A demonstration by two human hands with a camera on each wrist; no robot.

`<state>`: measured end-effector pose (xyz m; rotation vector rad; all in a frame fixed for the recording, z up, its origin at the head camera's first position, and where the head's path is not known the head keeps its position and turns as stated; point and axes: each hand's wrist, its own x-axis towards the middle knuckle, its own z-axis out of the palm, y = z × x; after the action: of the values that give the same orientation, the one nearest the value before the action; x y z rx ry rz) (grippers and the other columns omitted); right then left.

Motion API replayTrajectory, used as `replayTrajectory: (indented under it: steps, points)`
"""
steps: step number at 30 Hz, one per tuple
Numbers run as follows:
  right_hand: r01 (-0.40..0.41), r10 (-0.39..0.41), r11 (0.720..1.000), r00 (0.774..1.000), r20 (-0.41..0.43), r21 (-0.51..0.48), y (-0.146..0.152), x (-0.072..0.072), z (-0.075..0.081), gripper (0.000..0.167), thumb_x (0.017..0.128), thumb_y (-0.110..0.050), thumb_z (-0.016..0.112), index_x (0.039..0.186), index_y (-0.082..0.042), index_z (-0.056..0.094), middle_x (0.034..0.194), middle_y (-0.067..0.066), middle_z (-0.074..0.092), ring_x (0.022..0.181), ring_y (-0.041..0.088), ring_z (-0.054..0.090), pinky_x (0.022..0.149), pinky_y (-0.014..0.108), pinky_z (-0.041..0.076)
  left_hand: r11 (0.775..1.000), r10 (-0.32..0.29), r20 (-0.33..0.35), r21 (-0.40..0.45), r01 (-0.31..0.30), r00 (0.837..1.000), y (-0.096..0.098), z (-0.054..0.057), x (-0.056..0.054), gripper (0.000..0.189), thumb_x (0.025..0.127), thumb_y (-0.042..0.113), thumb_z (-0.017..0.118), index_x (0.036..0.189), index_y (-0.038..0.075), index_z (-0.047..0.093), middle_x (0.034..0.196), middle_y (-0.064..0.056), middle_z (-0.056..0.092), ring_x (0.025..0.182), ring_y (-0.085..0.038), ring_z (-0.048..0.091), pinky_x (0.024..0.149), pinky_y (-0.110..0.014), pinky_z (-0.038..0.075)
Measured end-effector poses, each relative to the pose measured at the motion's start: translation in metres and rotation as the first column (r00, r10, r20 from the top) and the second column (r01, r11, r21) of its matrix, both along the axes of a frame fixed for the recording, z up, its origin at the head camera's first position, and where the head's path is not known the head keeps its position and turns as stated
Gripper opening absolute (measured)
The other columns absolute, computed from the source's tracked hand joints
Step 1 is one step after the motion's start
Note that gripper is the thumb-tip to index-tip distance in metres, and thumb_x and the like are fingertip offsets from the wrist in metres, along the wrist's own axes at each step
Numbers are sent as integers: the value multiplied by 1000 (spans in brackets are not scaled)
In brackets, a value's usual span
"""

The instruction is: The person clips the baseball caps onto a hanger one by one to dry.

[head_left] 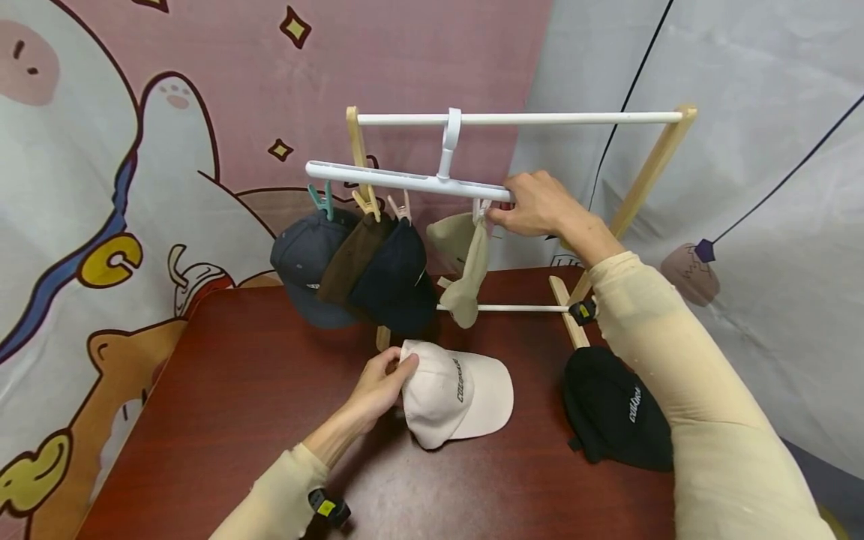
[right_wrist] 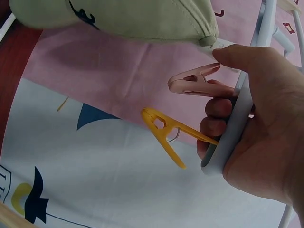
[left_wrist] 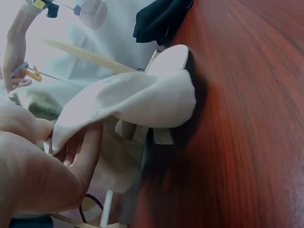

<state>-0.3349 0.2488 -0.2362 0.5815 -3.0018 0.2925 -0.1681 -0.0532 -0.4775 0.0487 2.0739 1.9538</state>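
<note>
My left hand (head_left: 378,382) pinches the back edge of a cream baseball cap (head_left: 435,394), thumb outside and fingers inside; the brim points right, low over the table. Fingers of my right hand (head_left: 540,204) curl round the right end of a white clip hanger (head_left: 398,178), hooked on a rack's top rail. By its thumb, a whitish clip (head_left: 479,210) holds an olive-green cap (head_left: 472,270). A pink clip (right_wrist: 194,83) and a yellow clip (right_wrist: 164,130) hang bare beside the right fingers. On the hanger's left half hang a blue-grey cap (head_left: 304,255), a brown cap (head_left: 351,262) and a navy cap (head_left: 394,277).
The rack has wooden end frames (head_left: 651,176) and a white top rail (head_left: 574,118). A black cap (head_left: 614,409) lies on the reddish-brown table (head_left: 270,435), near the right forearm. Printed cloth (head_left: 432,60) hangs behind the rack.
</note>
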Motion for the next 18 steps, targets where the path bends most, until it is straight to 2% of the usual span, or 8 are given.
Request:
replayTrajectory:
  steps: [3,8,11,15,18]
  points:
    - [-5,5,1000,1000,-1,-2,0,-1,0,42,106,-49,69,110,-8,74,91,11,71,85,33,65,72,42,49,1000,-23,-69,-18,22,997,-1,6,4,28,114,25,68,128,0,69,110,-12,78,93,-11,70,79,-26,58]
    - [-6,6,1000,1000,-9,-2,-1,1,1,37,104,-46,71,101,-9,72,85,9,68,80,31,63,68,39,47,993,-109,-91,31,112,990,-1,17,12,30,116,18,63,140,0,60,134,-24,76,101,-13,75,82,-29,64]
    - [3,-3,1000,1000,-17,-1,-3,2,2,34,101,-43,72,95,-10,70,81,8,64,79,30,61,67,39,46,990,-139,-151,5,141,979,0,25,17,28,117,17,62,140,1,59,133,-25,77,100,-13,74,82,-28,62]
    - [22,-22,1000,999,-31,3,-4,4,1,34,100,-44,73,90,-12,67,80,8,63,79,31,60,68,39,46,984,-176,-251,-50,169,952,0,36,22,27,116,16,62,139,2,60,128,-24,79,102,-15,74,87,-24,59]
    - [34,-33,999,998,-44,5,-4,5,0,36,99,-46,74,88,-12,66,81,8,64,81,32,61,69,40,46,980,-196,-287,-83,179,938,2,45,25,29,115,16,65,140,2,62,128,-22,79,108,-17,76,92,-21,59]
